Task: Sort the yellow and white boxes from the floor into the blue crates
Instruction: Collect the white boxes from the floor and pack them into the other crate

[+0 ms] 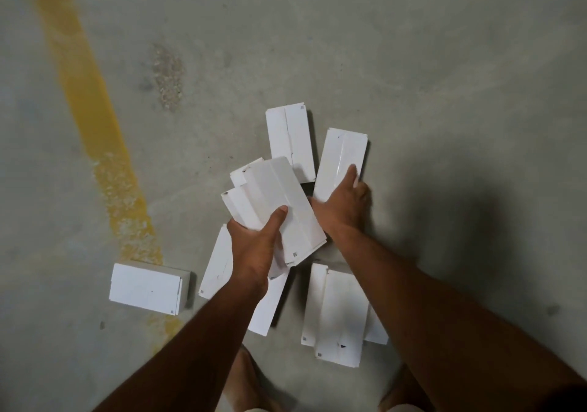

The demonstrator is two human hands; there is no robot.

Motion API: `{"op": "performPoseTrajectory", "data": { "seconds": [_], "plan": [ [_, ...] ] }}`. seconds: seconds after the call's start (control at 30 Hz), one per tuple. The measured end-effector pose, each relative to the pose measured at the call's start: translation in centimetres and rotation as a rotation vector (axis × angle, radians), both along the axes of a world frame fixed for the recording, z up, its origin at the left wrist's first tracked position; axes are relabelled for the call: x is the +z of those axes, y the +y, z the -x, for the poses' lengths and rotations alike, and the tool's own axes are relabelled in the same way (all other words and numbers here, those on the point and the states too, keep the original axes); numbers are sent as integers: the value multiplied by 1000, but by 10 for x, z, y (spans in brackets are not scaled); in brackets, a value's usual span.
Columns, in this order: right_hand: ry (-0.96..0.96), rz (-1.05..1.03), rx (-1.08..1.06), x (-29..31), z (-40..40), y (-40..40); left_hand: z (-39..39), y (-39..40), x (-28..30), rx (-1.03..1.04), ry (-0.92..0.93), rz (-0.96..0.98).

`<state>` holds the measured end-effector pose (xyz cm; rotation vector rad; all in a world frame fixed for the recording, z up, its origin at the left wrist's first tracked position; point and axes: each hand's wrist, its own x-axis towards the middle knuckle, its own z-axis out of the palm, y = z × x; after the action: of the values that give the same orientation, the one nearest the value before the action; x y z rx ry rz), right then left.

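Gripping a fanned stack of three white boxes (273,205), the left hand (254,246) curls underneath with the thumb pressed on top. The right hand (341,208) pinches the near end of another white box (341,160), thumb on its upper face. Both loads sit above the concrete floor (413,62), well right of the yellow line (92,119).

Judged light, stiff and smooth-faced; loose stacks may slide, so clamp across the long edges.

Count: about ten white boxes visible, overlaps making this uncertain; no yellow boxes; no blue crates in view.
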<state>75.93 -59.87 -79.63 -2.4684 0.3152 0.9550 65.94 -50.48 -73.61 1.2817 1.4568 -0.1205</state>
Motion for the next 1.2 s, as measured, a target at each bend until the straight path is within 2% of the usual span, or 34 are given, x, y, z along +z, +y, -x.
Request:
{"op": "performPoseTrajectory", "data": {
  "seconds": [0.1, 0.27, 0.4, 0.53, 0.7, 0.87, 1.2],
  "plan": [
    [-44, 147, 41, -14, 7, 15, 5, 8, -6, -4, 19, -15],
    [-123, 152, -42, -16, 15, 5, 11, 15, -5, -48, 55, -24],
    [-100, -136, -263, 15, 12, -11, 9, 15, 11, -34, 49, -24],
    [-150, -436, -185, 79, 20, -26, -4, 8, 54, 33, 22, -35],
    [-84, -637, 82, 166, 45, -35, -20, 1, 136, 23, -122, -28],
    [-92, -719, 82, 268, 44, -50, -8, -3, 238, -69, -259, -68],
    [18, -940, 154, 504, 47, -84, 31, -21, 462, -3, -463, 66]
  ]
}}
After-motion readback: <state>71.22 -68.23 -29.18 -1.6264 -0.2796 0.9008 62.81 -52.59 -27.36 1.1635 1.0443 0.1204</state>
